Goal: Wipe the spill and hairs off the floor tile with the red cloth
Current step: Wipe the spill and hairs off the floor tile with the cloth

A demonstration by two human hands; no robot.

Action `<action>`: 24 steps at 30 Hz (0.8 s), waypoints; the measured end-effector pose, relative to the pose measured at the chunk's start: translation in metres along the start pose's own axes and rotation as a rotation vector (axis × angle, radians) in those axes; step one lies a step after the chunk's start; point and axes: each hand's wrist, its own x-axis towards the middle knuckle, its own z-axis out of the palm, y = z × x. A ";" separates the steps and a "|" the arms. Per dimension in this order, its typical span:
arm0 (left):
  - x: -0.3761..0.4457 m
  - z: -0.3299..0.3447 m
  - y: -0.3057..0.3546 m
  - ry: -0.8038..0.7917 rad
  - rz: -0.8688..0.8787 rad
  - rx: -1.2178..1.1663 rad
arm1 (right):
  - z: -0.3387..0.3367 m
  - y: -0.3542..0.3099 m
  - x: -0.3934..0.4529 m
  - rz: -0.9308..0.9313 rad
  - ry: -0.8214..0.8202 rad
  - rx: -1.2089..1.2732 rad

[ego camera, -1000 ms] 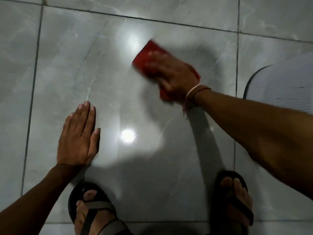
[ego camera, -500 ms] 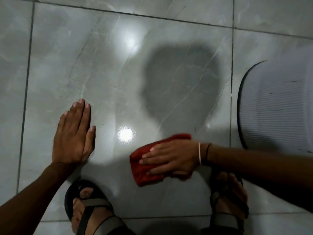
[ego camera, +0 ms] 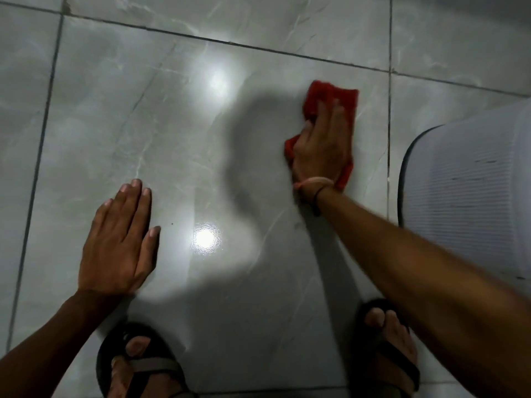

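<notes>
The red cloth (ego camera: 330,96) lies flat on the glossy grey floor tile (ego camera: 178,145), near the tile's far right side. My right hand (ego camera: 321,145) presses down on it, fingers pointing away from me, and the cloth sticks out beyond the fingertips and at both sides of the palm. My left hand (ego camera: 119,242) rests flat on the same tile at the near left, fingers together, holding nothing. A tiny dark speck (ego camera: 171,224) lies just right of that hand. No spill or hairs can be made out on the shiny surface.
A white ribbed object with a dark rim (ego camera: 471,191) stands on the neighbouring tile at the right, close to my right forearm. My two feet in dark sandals (ego camera: 138,366) sit at the tile's near edge. Dark grout lines (ego camera: 389,139) border the tile.
My right hand has swept the red cloth from the near middle of the tile, by my feet, out to the far right. The left hand has stayed flat in place.
</notes>
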 end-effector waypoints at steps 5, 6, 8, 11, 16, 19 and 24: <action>0.001 -0.002 0.001 -0.001 0.000 0.012 | -0.015 0.018 -0.119 -1.111 -0.590 0.083; 0.000 -0.002 0.001 -0.001 0.002 0.012 | -0.018 0.030 -0.107 -1.327 -0.695 0.093; 0.001 -0.001 0.000 0.003 0.015 0.006 | -0.017 0.048 -0.059 -1.543 -0.746 0.077; 0.000 0.001 -0.002 -0.001 0.014 0.006 | -0.019 0.061 0.026 -1.267 -0.545 -0.022; -0.003 -0.005 0.005 -0.055 -0.015 0.008 | 0.008 0.027 0.057 -0.147 -0.183 0.032; 0.003 -0.002 0.006 -0.054 -0.014 -0.015 | 0.017 -0.002 0.021 -0.053 -0.098 0.042; 0.001 0.002 -0.009 0.000 0.043 0.036 | -0.014 0.028 -0.116 -0.704 -0.315 -0.006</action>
